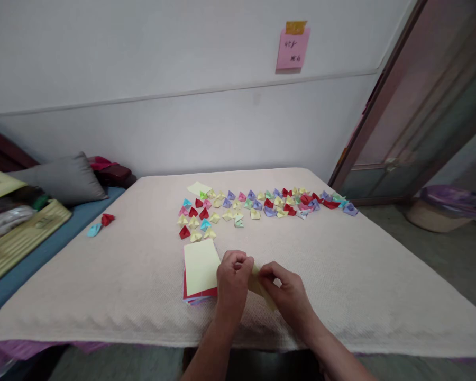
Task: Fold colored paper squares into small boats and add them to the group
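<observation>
A pale yellow sheet of paper [257,286] is held between my two hands above the table's near side. My left hand [235,278] pinches its left end, fingers curled. On the right end, my right hand [287,291] grips with thumb and fingertips. The paper looks partly folded, though the hands hide much of it. Just left of my left hand lies a stack of coloured paper [200,267], a pale yellow sheet on top and red and other colours below.
Rows of small folded paper pieces [230,203] in many colours spread across the table's far half. A red one [107,219] and a light blue one [94,229] lie at the left. Pink note [292,48] on the wall; bin [446,209] on the floor at right.
</observation>
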Demonstrator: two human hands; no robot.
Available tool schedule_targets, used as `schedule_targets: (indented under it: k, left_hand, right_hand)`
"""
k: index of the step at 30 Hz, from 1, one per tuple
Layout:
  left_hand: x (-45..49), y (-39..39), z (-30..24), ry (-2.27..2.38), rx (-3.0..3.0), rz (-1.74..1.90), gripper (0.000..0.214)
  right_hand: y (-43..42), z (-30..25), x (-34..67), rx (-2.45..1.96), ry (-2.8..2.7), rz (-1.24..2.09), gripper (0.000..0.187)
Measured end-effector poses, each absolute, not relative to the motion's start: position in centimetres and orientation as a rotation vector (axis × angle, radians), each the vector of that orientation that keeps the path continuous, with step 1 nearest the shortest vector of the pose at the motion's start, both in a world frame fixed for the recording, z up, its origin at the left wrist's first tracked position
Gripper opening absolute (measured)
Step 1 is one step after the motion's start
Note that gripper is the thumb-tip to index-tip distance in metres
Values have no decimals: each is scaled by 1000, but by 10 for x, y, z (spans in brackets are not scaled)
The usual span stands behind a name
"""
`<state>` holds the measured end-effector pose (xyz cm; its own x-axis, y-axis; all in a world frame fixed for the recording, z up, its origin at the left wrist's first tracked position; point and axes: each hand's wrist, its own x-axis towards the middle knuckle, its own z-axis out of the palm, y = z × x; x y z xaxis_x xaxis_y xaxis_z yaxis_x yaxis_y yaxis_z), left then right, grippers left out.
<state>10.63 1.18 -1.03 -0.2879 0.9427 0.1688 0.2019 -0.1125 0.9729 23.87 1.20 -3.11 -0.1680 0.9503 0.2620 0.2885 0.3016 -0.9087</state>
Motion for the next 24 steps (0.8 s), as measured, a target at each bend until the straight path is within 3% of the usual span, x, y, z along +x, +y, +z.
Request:
schedule_targets:
  k: [5,13,18,24]
  left_hand:
    - [103,13,-19,1433,1134,1461,6]
    - [103,13,-21,1308,980,1456,7]
    - [107,12,-19,1174,847,1380,8]
    - [109,17,-18,1082,847,1209,55]
  right_hand:
    - [10,-31,236,-1130,-1692,907,10]
    - [19,-32,235,-1115,-1333,1360,11]
    - [20,-30,237,-1087,-1272,1413,15]
    - [21,-27,240,-1094,-1196,1412,25]
